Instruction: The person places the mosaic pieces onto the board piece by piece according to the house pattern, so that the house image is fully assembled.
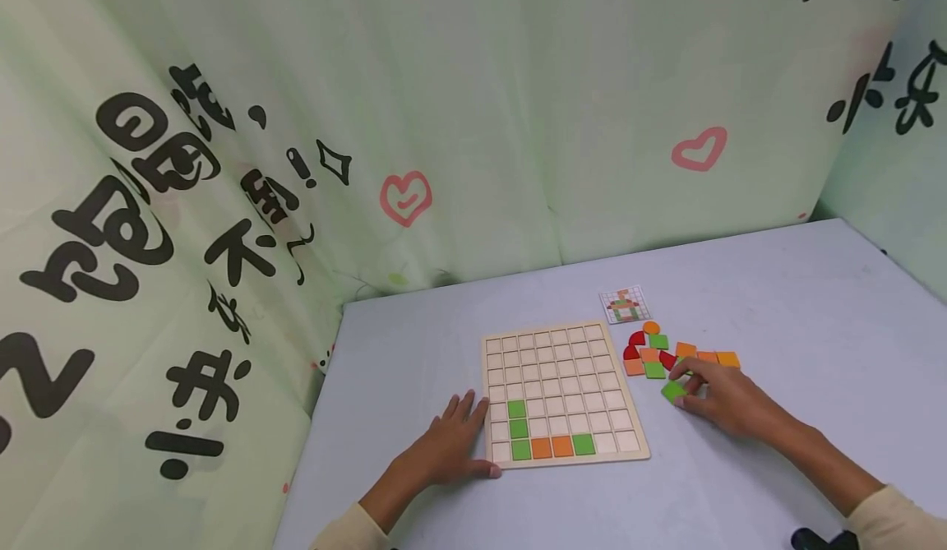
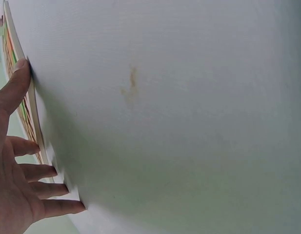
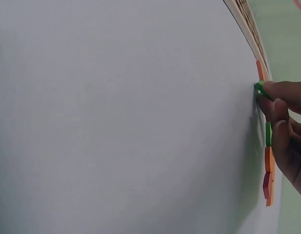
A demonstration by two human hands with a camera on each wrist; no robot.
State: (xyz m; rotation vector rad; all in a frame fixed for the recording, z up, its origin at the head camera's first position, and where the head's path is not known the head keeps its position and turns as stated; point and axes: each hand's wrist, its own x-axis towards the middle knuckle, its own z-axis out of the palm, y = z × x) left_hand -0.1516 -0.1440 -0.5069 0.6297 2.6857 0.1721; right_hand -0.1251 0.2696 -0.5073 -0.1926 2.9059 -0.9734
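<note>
My right hand [image 1: 721, 394] pinches a green square tile [image 1: 672, 392] between thumb and fingers, just right of the wooden grid board [image 1: 484, 369]. The same pinched tile shows edge-on at the fingertips in the right wrist view. On the board, green tiles stand in a short column at the lower left, and the bottom row also bears two orange tiles [image 1: 552, 446] and another green one [image 1: 584, 444]. My left hand [image 1: 451, 443] rests at the board's left edge with fingers spread, its thumb touching the near left corner.
Loose red, green and orange tiles [image 1: 649, 354] lie right of the board, partly hidden by my right hand. A small pattern card [image 1: 625, 304] lies beyond them. A printed curtain [image 1: 518, 122] hangs behind the table [image 1: 414, 328]. Something black [image 1: 821, 539] shows at the near right.
</note>
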